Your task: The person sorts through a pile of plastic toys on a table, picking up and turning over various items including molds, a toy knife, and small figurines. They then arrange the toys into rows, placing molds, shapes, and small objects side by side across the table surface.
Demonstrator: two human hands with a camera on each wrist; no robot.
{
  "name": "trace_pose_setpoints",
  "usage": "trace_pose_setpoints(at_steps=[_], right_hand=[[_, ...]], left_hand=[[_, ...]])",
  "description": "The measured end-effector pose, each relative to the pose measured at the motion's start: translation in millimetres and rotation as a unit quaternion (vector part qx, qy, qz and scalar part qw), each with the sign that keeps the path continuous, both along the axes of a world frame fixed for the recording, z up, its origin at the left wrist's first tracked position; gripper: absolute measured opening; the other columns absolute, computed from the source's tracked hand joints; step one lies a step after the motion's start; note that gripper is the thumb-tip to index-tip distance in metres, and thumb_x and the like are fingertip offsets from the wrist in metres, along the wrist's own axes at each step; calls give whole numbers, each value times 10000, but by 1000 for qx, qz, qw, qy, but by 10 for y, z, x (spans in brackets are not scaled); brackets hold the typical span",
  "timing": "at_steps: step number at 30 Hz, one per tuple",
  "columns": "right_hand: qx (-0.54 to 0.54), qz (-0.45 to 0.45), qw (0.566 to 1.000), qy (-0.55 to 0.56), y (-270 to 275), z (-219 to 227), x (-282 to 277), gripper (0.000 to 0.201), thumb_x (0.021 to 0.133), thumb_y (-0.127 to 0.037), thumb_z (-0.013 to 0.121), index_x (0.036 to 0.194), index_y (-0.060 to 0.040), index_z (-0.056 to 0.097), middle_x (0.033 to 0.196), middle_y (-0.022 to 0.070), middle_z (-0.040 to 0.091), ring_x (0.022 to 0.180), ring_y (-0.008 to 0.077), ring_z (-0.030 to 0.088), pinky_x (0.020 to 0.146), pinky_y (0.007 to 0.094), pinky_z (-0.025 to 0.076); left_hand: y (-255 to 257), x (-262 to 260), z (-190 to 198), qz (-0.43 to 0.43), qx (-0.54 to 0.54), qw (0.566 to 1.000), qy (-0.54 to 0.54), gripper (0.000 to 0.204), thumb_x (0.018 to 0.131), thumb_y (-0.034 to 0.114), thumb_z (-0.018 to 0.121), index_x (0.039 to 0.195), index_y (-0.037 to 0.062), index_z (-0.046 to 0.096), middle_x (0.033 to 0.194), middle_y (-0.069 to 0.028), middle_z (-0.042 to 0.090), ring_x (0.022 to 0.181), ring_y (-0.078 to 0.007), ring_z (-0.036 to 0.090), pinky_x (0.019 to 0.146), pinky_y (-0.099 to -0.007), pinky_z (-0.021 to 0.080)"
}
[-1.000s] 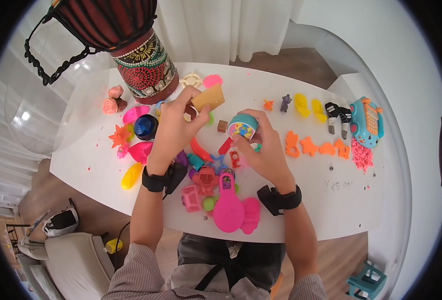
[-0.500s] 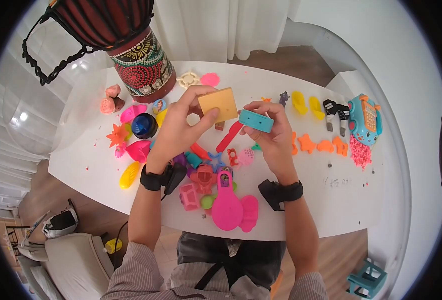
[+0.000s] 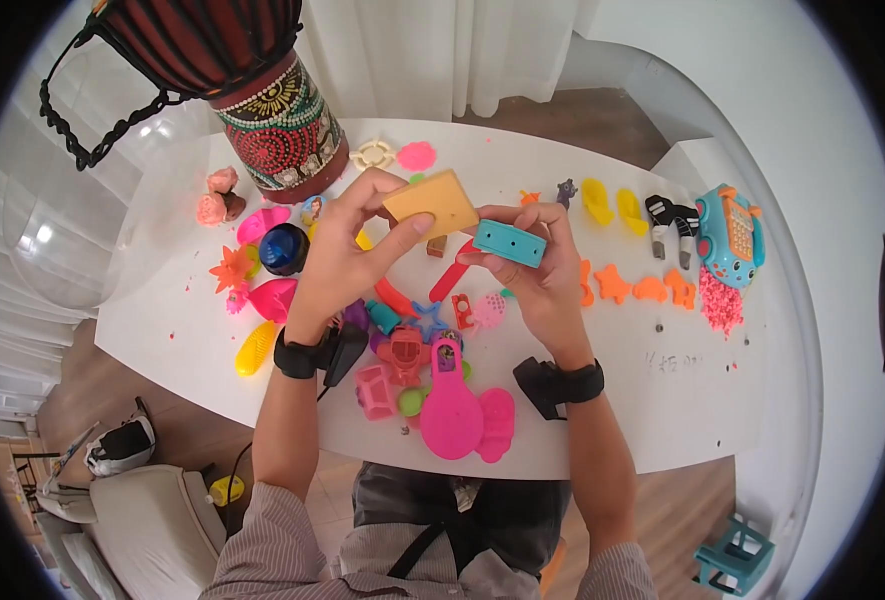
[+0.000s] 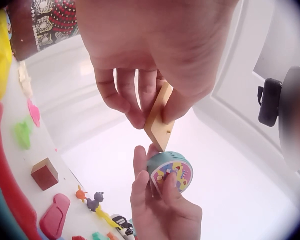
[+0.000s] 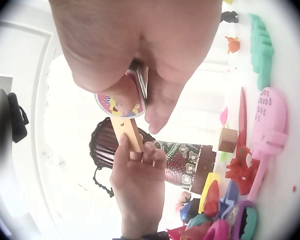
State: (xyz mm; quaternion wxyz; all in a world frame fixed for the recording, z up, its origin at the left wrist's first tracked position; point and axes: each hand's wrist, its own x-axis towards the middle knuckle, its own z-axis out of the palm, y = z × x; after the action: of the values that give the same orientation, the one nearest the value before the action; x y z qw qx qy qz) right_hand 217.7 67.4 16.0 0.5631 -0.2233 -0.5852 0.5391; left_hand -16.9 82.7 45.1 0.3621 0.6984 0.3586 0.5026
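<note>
My left hand [image 3: 354, 245] pinches a flat tan block [image 3: 432, 205] between thumb and fingers, above the table. Beside it my right hand [image 3: 547, 280] grips a teal piece [image 3: 510, 243] whose side edge with small holes faces up. The block's corner is next to the teal piece in the head view; whether they touch I cannot tell. In the left wrist view the teal piece [image 4: 170, 172] shows a colourful printed round face, under the block [image 4: 161, 120]. The right wrist view shows the printed face [image 5: 117, 104] partly covered by my right fingers, with the block [image 5: 127, 131] beside it.
A large drum [image 3: 280, 130] stands at the back left. A pile of toys with a pink scoop [image 3: 452, 415] lies near the front edge. On the right are orange shapes [image 3: 612, 285], yellow pieces [image 3: 596, 201], a figure [image 3: 674, 225] and a toy phone [image 3: 730, 235].
The teal piece has been turned from its printed face to its holed edge in the head view. The tan block has tilted, and the two pieces are closer together.
</note>
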Motion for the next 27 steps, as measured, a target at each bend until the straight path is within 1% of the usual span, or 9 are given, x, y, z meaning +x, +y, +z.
trace_pose_setpoints(at_steps=[1,3,7,9,12,15,19,25,27], right_hand=[[-1,0,1000,0,-10,12,-7,345,988,12,674,1179,-84,404,1370,220,586,1238,312,656,992,460,620],[-27,2,999,36,-42,55,-36,343,983,69,650,1175,-56,396,1345,201,604,1207,268,661,1024,415,597],[-46,3,997,55,-70,17,-30,354,992,22,671,1215,-49,404,1308,179,617,1159,224,662,990,376,580],[-56,-4,998,9,-79,-33,0,390,993,-42,707,1263,-40,425,1277,150,617,1090,183,652,938,336,551],[-48,-7,998,-40,-121,-11,-15,414,982,-104,742,1280,-22,467,1202,123,632,1024,156,640,901,307,523],[-36,2,997,-75,-130,15,-48,398,976,-149,754,1261,-7,514,1116,111,677,981,158,664,870,303,532],[-39,-14,992,-115,-163,82,-78,406,975,-198,757,1253,6,542,1037,103,707,939,155,686,841,302,545],[-55,-16,996,-75,-192,146,-100,409,987,-217,742,1256,16,541,1045,117,721,941,160,709,830,292,561],[-96,2,995,-9,-204,174,-120,390,996,-203,724,1251,22,532,1056,126,711,914,160,710,797,292,567]], left_hand=[[0,1,0,0,-1,1000,0,227,974,86,749,1133,20,602,1013,-58,749,908,-100,659,860,-287,493],[-6,5,1,6,43,999,-6,204,944,68,779,1039,33,601,1024,-56,730,924,-113,650,855,-287,492],[-22,15,-20,2,56,998,-26,227,916,28,790,994,42,578,1045,-72,714,953,-135,659,871,-303,502],[-41,45,29,-16,84,995,-58,261,897,-9,790,941,50,539,1060,-93,707,953,-157,677,887,-318,520],[-88,78,61,-15,66,996,-62,282,889,-29,785,917,53,516,1082,-129,727,968,-175,695,888,-330,544],[-60,64,25,-23,100,994,-40,291,886,-36,786,915,53,511,1117,-165,742,983,-180,704,876,-332,565],[-85,82,33,-37,82,994,-57,300,880,-46,791,914,56,512,1143,-187,748,1017,-197,713,893,-343,574],[-80,87,35,-74,92,991,-64,285,883,-65,781,906,45,519,1157,-189,743,1080,-245,729,929,-372,590],[-90,112,29,-89,75,990,-81,285,874,-61,793,892,36,526,1173,-196,740,1095,-259,730,918,-365,607]])
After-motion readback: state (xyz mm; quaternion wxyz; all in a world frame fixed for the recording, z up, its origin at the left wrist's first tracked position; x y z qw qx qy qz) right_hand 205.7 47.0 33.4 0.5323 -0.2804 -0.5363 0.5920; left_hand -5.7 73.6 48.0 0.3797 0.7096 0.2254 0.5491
